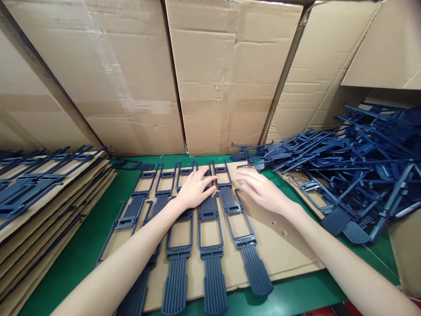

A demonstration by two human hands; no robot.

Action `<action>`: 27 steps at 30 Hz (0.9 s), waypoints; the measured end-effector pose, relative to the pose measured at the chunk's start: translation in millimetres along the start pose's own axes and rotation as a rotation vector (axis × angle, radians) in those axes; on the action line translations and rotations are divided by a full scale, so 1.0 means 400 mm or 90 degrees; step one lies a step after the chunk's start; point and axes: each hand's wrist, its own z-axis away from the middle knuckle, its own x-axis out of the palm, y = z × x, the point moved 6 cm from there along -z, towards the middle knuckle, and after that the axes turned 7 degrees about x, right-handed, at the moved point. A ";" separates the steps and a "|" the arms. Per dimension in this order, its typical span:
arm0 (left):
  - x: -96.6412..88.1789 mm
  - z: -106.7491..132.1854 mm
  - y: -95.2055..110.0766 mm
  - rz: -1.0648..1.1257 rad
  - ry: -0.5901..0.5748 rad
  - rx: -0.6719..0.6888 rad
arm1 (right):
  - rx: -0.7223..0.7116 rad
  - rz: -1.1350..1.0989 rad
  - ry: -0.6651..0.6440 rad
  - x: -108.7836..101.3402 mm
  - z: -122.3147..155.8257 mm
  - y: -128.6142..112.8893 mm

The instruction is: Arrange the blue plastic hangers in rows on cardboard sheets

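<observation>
Green tabletop bears plastic frames on cardboard before tall cartons.

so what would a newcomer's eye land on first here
Probably the tangled heap of dark blue parts at the far right. Next, the similar parts laid side by side on a flat cardboard sheet in the middle, an orderly contrast to that jumble. Then the stack of cardboard sheets at the left, with more such parts on top.
</observation>
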 end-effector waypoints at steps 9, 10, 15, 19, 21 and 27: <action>0.001 0.002 -0.001 0.004 -0.003 -0.009 | 0.201 0.241 0.026 0.014 -0.127 0.208; 0.002 0.002 -0.001 0.003 -0.001 -0.009 | 0.221 0.266 0.017 0.024 -0.132 0.218; 0.004 0.002 -0.001 -0.001 0.008 -0.003 | 0.256 0.298 0.014 0.039 -0.131 0.235; 0.002 0.003 -0.002 0.003 0.007 -0.001 | 0.261 0.301 0.015 0.014 -0.125 0.249; 0.002 0.003 -0.002 0.007 0.007 0.003 | 0.268 0.305 0.019 -0.002 -0.124 0.257; 0.000 0.001 -0.005 0.015 0.006 -0.001 | 0.299 0.316 0.051 -0.038 -0.124 0.274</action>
